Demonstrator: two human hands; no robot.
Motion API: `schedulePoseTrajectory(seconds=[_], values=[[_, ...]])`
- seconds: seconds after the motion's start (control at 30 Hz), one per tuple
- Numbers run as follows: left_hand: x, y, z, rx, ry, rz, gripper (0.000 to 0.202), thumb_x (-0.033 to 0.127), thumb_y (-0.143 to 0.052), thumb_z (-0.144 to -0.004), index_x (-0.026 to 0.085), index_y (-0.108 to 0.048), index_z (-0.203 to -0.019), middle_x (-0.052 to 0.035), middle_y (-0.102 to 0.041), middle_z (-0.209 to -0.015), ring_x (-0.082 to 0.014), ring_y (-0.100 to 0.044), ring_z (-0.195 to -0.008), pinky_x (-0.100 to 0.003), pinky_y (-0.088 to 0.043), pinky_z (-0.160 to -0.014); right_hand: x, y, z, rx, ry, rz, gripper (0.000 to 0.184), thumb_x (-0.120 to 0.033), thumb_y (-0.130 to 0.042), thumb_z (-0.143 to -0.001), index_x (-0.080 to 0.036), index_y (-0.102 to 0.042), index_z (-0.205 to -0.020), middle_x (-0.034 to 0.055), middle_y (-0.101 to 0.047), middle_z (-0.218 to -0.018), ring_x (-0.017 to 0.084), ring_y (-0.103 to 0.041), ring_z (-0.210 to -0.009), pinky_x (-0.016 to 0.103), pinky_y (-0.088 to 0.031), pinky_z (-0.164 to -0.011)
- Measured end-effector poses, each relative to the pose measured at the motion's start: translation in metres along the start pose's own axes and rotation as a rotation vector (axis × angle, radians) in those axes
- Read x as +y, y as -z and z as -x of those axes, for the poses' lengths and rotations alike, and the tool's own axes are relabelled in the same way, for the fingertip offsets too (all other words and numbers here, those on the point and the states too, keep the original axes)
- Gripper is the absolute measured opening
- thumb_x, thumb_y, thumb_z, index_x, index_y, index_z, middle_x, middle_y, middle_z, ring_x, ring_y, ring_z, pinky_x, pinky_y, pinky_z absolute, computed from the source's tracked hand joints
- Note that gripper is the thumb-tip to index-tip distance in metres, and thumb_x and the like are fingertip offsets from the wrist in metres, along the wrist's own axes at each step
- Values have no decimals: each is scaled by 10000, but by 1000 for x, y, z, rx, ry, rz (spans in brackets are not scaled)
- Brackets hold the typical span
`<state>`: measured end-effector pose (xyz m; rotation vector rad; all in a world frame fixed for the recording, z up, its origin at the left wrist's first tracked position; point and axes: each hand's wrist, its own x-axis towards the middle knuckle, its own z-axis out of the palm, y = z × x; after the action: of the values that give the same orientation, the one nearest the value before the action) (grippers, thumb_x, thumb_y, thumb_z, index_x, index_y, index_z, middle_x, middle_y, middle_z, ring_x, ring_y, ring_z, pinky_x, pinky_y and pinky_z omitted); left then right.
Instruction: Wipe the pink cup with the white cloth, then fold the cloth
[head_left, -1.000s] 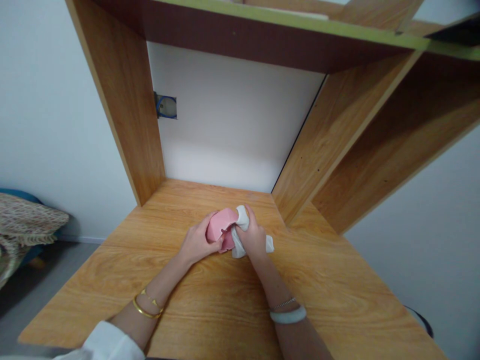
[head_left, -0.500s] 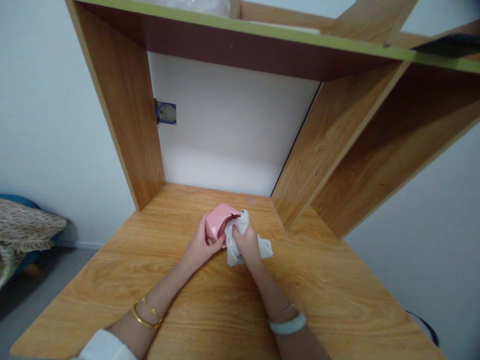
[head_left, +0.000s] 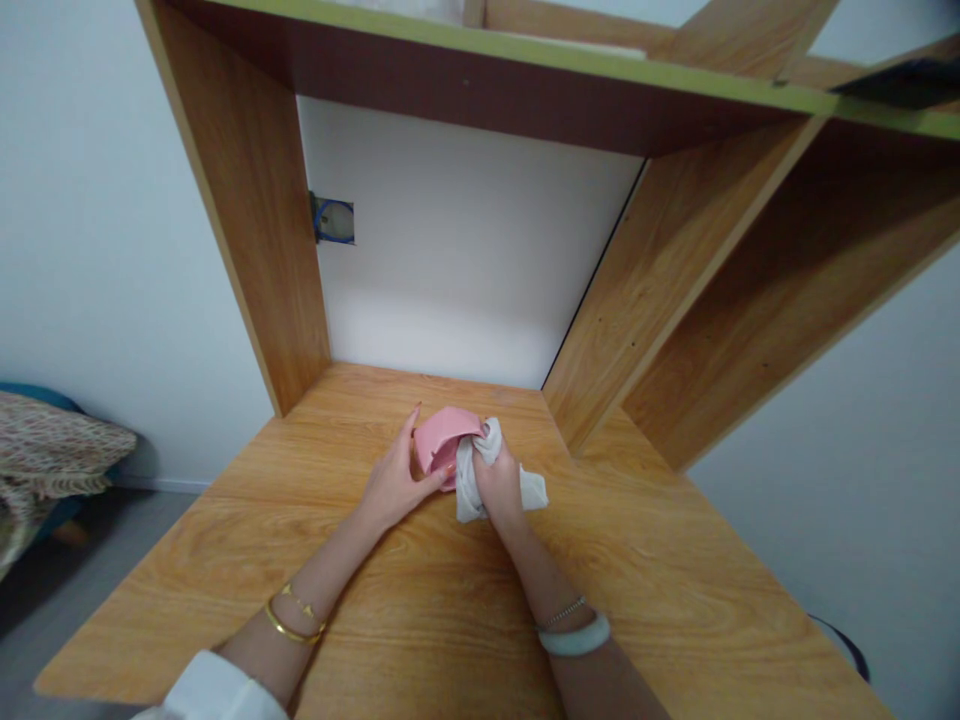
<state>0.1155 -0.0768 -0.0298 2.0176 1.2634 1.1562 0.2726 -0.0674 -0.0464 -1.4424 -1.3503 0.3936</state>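
Observation:
A small pink bowl-like object is held just above the wooden desk, near its back. My left hand grips it from the left side, fingers wrapped round its rim. My right hand is closed on a crumpled white cloth and presses it against the pink object's right side. A loose corner of the cloth hangs out to the right of my hand, over the desk.
The desk sits in a wooden shelving unit: an upright panel at the left, slanted panels at the right, a shelf overhead. A blue wall socket hole shows in the white back wall. A patterned fabric lies far left.
The pink object has been turned a little in my left hand while the cloth in my right hand shifted over its right side. Both hands stay in the same spot.

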Motion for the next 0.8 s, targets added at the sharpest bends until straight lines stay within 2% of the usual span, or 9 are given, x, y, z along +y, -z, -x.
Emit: schedulePoseTrajectory(seconds=[0.1, 0.2, 0.3, 0.37, 0.47, 0.53, 0.67, 0.8], values=[[-1, -11, 1, 16, 0, 180, 844, 404, -573, -744, 165, -87, -1391, -119, -507, -1207, -215, -563, -972, -325, -476, -803, 0, -6, -1, 7, -54, -113, 338, -300, -433, -760, -144, -556, -1033, 96, -649, -991, 205, -599, -934, 316, -452, -813], [-1, -14, 1, 39, 31, 223, 764, 350, -540, -762, 161, -136, -1383, -99, -559, -1124, -168, -598, -813, -277, -501, -706, -2, -5, -1, -7, -27, -72, 379, -281, -468, -733, -147, -528, -1083, 90, -649, -985, 206, -603, -918, 310, -458, -805], [2, -5, 1, 49, 48, 69, 740, 292, -555, -723, 176, -216, -1371, -74, -595, -1077, -155, -597, -751, -269, -492, -704, -6, 4, -1, 39, 15, 120, 487, -264, -510, -706, -174, -474, -1182, 87, -646, -998, 226, -610, -889, 320, -465, -773], [4, 3, 0, 12, 34, -47, 737, 269, -558, -699, 194, -251, -1364, -58, -619, -1051, -169, -605, -763, -282, -484, -731, -7, 10, -1, 52, 57, 224, 533, -257, -533, -692, -192, -457, -1215, 90, -637, -1032, 242, -612, -886, 324, -468, -758], [7, 11, 1, -68, -46, -174, 742, 285, -587, -668, 230, -297, -1349, -57, -605, -1115, -223, -598, -906, -319, -454, -822, -6, 16, 0, -10, 136, 254, 547, -245, -546, -688, -216, -455, -1226, 79, -613, -1099, 243, -600, -933, 319, -462, -783], [9, 12, 1, -79, -54, -225, 727, 321, -592, -679, 250, -306, -1344, -60, -587, -1154, -247, -585, -960, -341, -440, -846, -4, 15, 0, -52, 156, 211, 529, -239, -528, -703, -221, -457, -1226, 69, -603, -1123, 231, -582, -978, 314, -452, -811], [7, 7, 1, -19, 15, -155, 756, 416, -555, -743, 206, -203, -1378, -97, -569, -1166, -248, -587, -962, -342, -461, -792, -1, 7, 0, 22, 69, 46, 433, -293, -469, -754, -179, -500, -1171, 75, -629, -1060, 212, -577, -983, 310, -445, -817], [2, 0, 2, -59, -21, -30, 803, 432, -607, -707, 163, -220, -1357, -104, -599, -1085, -226, -600, -903, -319, -481, -731, 0, -1, 0, 64, -79, -94, 351, -357, -421, -786, -141, -580, -1012, 81, -666, -902, 209, -620, -829, 294, -475, -702]])
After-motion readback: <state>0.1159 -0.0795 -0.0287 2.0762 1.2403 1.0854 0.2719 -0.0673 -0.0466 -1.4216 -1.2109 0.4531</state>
